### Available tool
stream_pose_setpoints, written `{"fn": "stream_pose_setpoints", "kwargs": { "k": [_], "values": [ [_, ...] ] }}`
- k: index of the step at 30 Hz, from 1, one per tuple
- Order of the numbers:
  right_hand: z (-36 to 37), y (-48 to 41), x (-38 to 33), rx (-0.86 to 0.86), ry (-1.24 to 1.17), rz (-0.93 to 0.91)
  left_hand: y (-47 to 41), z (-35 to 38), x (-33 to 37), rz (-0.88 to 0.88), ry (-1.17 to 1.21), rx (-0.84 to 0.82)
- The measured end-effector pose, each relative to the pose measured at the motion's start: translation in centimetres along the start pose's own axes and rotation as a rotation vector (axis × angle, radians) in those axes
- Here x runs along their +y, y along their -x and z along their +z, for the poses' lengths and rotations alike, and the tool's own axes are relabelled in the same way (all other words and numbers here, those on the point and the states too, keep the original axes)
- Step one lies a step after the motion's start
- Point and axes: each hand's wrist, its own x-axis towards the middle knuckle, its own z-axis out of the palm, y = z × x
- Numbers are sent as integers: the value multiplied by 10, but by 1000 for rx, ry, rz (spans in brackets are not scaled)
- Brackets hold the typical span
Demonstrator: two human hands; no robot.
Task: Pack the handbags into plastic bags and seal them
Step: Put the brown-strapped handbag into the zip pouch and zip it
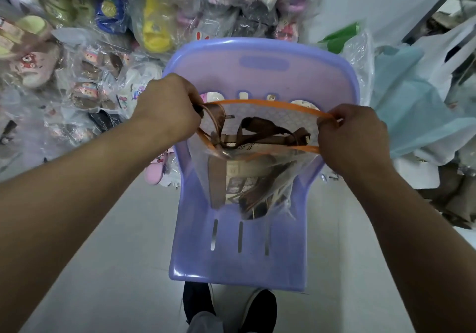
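A clear plastic bag (280,191) with an orange zip strip (260,102) along its mouth hangs over the purple chair. Inside it sits a beige patterned handbag (240,175) with brown straps (268,129) bunched at the top. My left hand (170,105) grips the left end of the bag's mouth together with a loop of brown strap. My right hand (353,136) pinches the right end of the orange strip. The mouth is stretched wide open between both hands.
A purple plastic chair (239,255) stands directly below the bag on a pale floor. Piles of bagged slippers and soft toys (85,74) fill the left and back. Light blue and white plastic bags (417,105) lie heaped at the right. My feet (229,307) are under the chair's front edge.
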Motion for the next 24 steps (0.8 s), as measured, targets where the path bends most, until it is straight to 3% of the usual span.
{"fn": "stream_pose_setpoints", "kwargs": {
  "k": [5,8,12,20,24],
  "values": [
    [-5,-2,-8,58,-182,35,2,-8,8,25,118,15],
    [-4,-4,-1,75,-283,60,6,-10,3,40,269,-65],
    [-4,-7,20,50,-332,133,16,-13,-8,-199,714,-90],
    [-51,-11,4,16,-496,223,46,-56,17,-234,762,-165],
    [-105,15,-18,-23,-559,141,77,-97,40,-166,616,53]
  ]
}}
